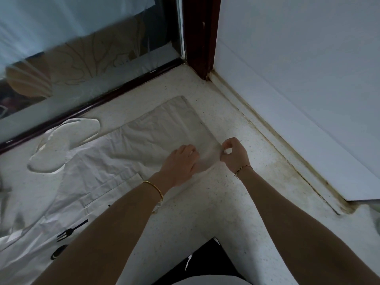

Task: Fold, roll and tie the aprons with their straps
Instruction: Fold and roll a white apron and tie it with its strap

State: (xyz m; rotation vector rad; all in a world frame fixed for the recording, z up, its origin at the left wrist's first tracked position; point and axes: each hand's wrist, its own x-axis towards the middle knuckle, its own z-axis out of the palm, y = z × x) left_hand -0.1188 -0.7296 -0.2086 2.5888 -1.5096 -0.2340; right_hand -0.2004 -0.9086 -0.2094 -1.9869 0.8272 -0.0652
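A white apron (115,161) lies spread flat on a speckled white counter (216,202), with a pocket seam and a black fork and spoon print near its lower left. Its right end is folded into a narrow panel (174,124) that reaches toward the corner. My left hand (181,163) rests on the apron near that panel's lower right corner, fingers curled down onto the cloth. My right hand (234,153) pinches the cloth's corner edge between thumb and fingers, just right of the left hand. A looped strap (67,142) lies at the apron's upper left.
A dark-framed glass window (92,58) runs along the counter's far edge. A dark wooden post (199,38) stands in the corner, and a white wall (298,79) with a stained seam bounds the right side. The counter's front edge is below my arms.
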